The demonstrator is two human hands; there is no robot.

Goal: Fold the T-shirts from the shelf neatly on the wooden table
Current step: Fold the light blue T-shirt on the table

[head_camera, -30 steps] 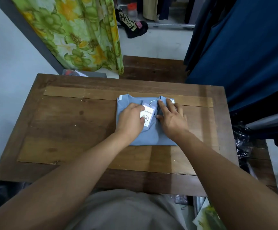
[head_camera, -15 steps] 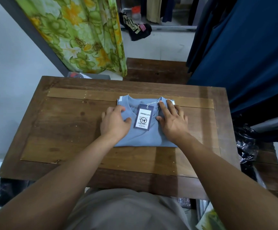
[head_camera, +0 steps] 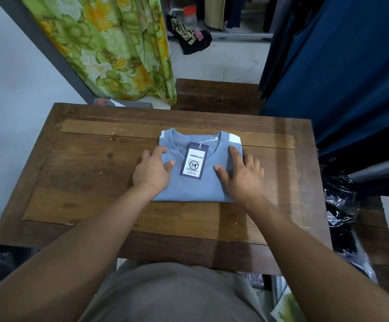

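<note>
A light blue T-shirt (head_camera: 196, 189) lies folded into a small rectangle in the middle of the wooden table (head_camera: 91, 182), neck toward the far side. A dark-edged white price tag (head_camera: 194, 161) rests on its chest. My left hand (head_camera: 152, 169) lies on the shirt's left edge, fingers spread, thumb on the cloth. My right hand (head_camera: 243, 175) lies flat on the right edge with straight fingers. Neither hand grips the fabric.
A green and yellow floral curtain (head_camera: 109, 49) hangs beyond the far left corner. Dark blue garments (head_camera: 342, 61) hang at the right. A low wooden bench (head_camera: 216, 96) stands behind the table. Black plastic-wrapped bundles (head_camera: 342, 205) lie on a wooden surface at the right.
My left hand slid from the middle of the shirt, over the tag, out to the left edge. The tag now lies uncovered. My right hand stayed on the right side.
</note>
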